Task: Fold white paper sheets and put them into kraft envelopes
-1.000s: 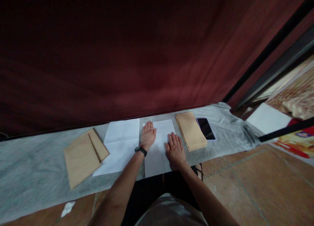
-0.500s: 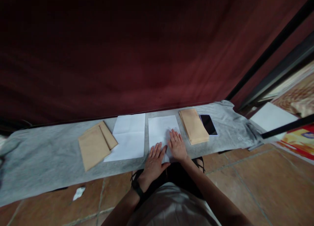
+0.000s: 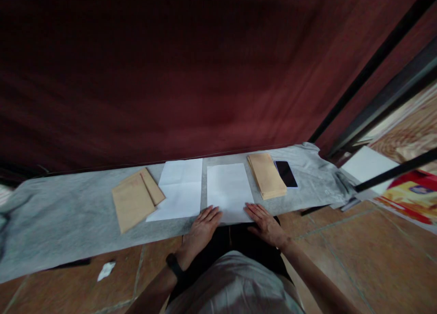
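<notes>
shows smooth, matt white paper in the plain sheet at lower centre, and similar paper with crease lines in the folded-marked sheet just left of it. looks like dull brown kraft paper in the packets at lower left and in the stack right of centre. appears glossy and dark, like glass, on the phone beside that stack. reads as soft, wrinkled grey cloth across the lower left, as matt, faintly rippled fabric in the dark red backdrop, and as hard, mottled tile on the floor at lower right.
</notes>
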### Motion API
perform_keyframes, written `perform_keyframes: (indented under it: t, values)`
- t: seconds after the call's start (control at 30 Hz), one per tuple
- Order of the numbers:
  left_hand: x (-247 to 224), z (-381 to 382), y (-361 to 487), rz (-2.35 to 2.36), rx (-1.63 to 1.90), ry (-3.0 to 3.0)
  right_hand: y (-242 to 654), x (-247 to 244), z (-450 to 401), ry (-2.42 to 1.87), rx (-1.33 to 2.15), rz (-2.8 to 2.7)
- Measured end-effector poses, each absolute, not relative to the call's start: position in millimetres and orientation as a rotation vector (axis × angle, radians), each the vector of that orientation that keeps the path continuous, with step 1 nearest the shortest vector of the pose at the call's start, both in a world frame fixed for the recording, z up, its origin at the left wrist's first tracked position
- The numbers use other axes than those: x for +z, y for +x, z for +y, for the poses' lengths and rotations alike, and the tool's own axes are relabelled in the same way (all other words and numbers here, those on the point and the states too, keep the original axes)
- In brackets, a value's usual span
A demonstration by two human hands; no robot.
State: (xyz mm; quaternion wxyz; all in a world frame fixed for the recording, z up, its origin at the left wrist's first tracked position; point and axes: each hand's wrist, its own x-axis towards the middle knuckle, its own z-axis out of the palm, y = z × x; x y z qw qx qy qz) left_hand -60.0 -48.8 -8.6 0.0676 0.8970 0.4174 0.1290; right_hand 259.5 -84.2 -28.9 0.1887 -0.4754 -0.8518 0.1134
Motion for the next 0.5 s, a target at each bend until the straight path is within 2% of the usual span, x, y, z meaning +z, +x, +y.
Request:
perform_keyframes:
  t: [0.2,0.37,0.5]
  values:
    - [1.1,-55.9,-72.5,1.166,0.637,2.322,266.3,-16.0,-89.4,-1.319,0.541,-2.144]
    - [8.3,-43.7,-77.3,1.291,0.856,1.771,256.4,-8.0,-84.6,-1.445,0.751,-1.82]
    - [16.6,-20.4,-66.9,1.361,1.047,1.44,246.6,-4.7,-65.3,-1.545,0.741,-1.642]
